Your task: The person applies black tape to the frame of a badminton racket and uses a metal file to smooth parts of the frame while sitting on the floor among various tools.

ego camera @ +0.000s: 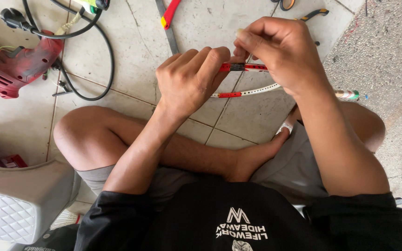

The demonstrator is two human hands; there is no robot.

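Note:
I sit cross-legged on a tiled floor. My left hand (189, 76) grips the thin frame of a red, black and white racket (245, 67) held edge-on over my legs. My right hand (282, 51) pinches the same frame just to the right of the left hand, fingertips closed on its upper rail. The lower rail of the frame (257, 90), white with small holes and a red patch, curves under both hands. The racket's shaft end (350, 95) sticks out past my right forearm. No strings show.
A red power drill (12, 67) with a black cable (103, 65) lies at the upper left. A red-handled tool (170, 13) and a yellow-black tool (313, 14) lie on the tiles ahead. A white quilted stool or tub (19, 195) stands by my left knee.

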